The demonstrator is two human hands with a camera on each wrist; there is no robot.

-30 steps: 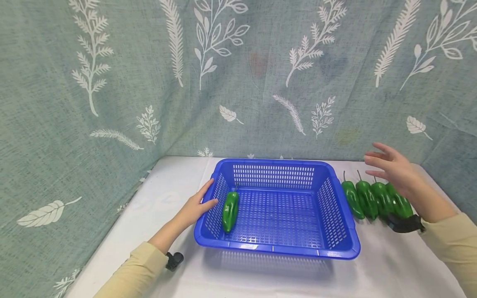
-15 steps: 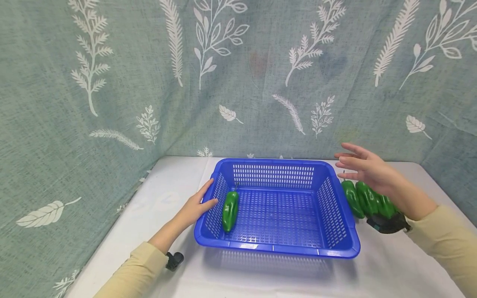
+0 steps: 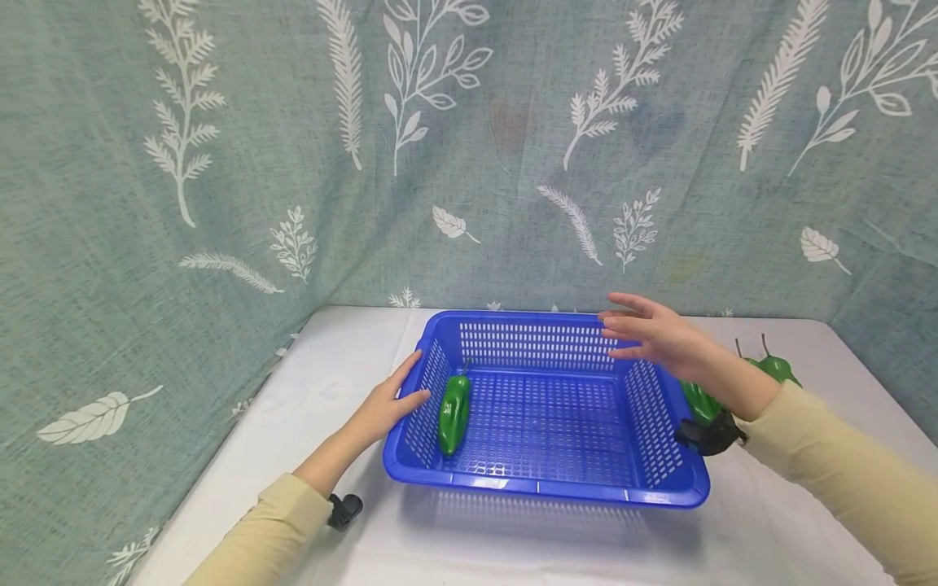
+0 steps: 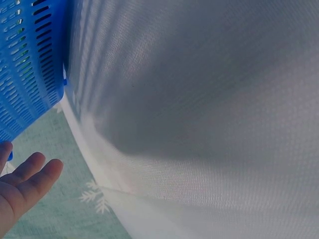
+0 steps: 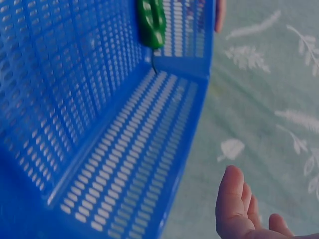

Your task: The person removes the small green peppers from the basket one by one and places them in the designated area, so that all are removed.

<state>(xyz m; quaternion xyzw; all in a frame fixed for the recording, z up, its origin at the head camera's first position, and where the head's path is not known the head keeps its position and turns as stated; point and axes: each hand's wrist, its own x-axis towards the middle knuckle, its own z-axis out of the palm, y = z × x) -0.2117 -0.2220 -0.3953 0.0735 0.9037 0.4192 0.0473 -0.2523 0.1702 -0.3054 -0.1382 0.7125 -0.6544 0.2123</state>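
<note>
A blue plastic basket (image 3: 545,494) with slotted walls stands on the white-covered table. One green pepper (image 3: 454,415) lies inside it along the left wall, stem toward the back. My left hand (image 3: 384,405) rests at the left rim, thumb over the edge; its fingers (image 4: 44,178) look loosely extended in the left wrist view. My right hand (image 3: 659,335) hovers with spread fingers above the basket's back right corner, nothing held. Beyond that wall, more green peppers (image 3: 779,369) lie on the table, partly hidden by my right forearm.
A green-grey cloth (image 3: 498,163) with white leaf prints hangs behind the table and along its sides. White cloth (image 3: 315,366) covers the tabletop. Each wrist carries a black camera mount (image 3: 344,513).
My right hand has moved left, from over the peppers at the right to over the basket's back right corner. My left hand, the basket and the pepper in it stay put.
</note>
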